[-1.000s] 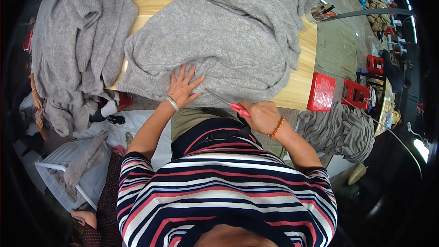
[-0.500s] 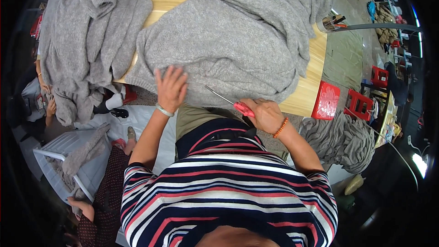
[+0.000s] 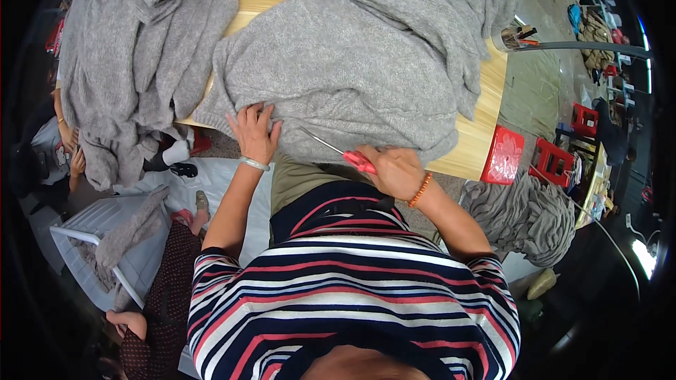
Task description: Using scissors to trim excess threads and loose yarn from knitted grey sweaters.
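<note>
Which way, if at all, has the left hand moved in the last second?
Yes: the left hand has moved left, farther from the red stool beside the table.

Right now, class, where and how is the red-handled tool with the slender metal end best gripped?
Probably by its red handle, coming from the near right, where the person's bare right hand holds it: the handle is the thicker part, while the slender metal end points forward and left over the grey knitted garment.
</note>
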